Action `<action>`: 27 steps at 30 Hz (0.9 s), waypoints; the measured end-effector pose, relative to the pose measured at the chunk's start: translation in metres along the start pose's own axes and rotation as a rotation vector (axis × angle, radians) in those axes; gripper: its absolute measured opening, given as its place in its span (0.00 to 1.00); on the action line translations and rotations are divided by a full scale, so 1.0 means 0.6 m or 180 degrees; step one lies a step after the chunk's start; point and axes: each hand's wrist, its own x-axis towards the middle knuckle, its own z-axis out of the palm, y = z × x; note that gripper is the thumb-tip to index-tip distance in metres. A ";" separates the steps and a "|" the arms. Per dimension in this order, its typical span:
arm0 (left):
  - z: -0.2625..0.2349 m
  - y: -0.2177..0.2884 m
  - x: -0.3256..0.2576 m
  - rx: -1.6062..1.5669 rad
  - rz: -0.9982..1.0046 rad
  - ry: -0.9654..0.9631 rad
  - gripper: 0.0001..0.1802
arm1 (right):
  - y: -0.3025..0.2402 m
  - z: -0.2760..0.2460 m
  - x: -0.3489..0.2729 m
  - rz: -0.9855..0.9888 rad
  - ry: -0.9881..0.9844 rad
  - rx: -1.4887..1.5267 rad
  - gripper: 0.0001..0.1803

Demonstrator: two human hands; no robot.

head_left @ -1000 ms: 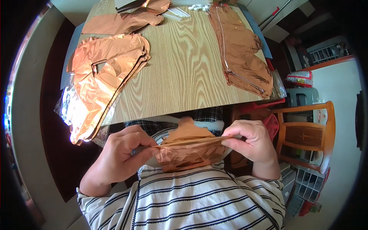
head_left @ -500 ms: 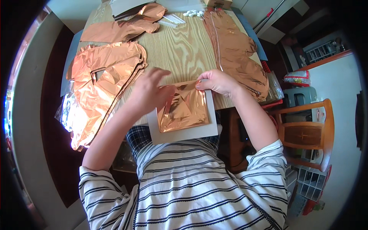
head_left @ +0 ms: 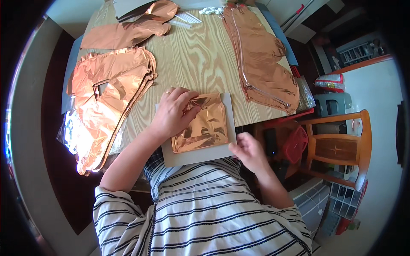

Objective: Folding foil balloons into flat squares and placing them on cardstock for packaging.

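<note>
A folded copper-coloured foil balloon (head_left: 206,123) lies flat on a white card (head_left: 192,158) at the table's near edge, in front of my body. My left hand (head_left: 174,112) is bent over the balloon's upper left part, with thumb and fingers closing on the foil. At the card's lower right corner is my right hand (head_left: 251,154), its thumb over the card's edge and its other fingers curled, partly hidden below.
Stacked flat foil balloons (head_left: 115,81) lie at the left, another foil piece (head_left: 124,34) behind them. More flat foil balloons (head_left: 260,55) cover the table's right side. Clear straws (head_left: 188,19) and small white pieces (head_left: 211,10) sit far back. A wooden chair (head_left: 335,149) stands right.
My right hand has left the foil's upper right corner and come down to the card's lower right corner. My left hand has settled lower onto the foil. The card has tilted slightly.
</note>
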 end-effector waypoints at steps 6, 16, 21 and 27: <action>-0.019 -0.003 0.005 -0.0327 -0.0279 -0.0258 0.16 | -0.038 0.031 -0.003 0.0666 -0.0420 0.1081 0.14; -0.101 0.015 0.048 -0.2076 -0.2065 -0.1640 0.12 | -0.050 0.018 -0.027 0.0289 -0.0232 0.1277 0.08; -0.140 0.053 0.065 -0.2622 -0.2237 -0.1731 0.10 | -0.132 -0.007 -0.062 0.0043 -0.0245 0.1741 0.10; -0.111 0.000 0.108 -0.1414 -0.2426 -0.2310 0.17 | -0.099 0.004 -0.002 0.0467 -0.0265 0.1583 0.12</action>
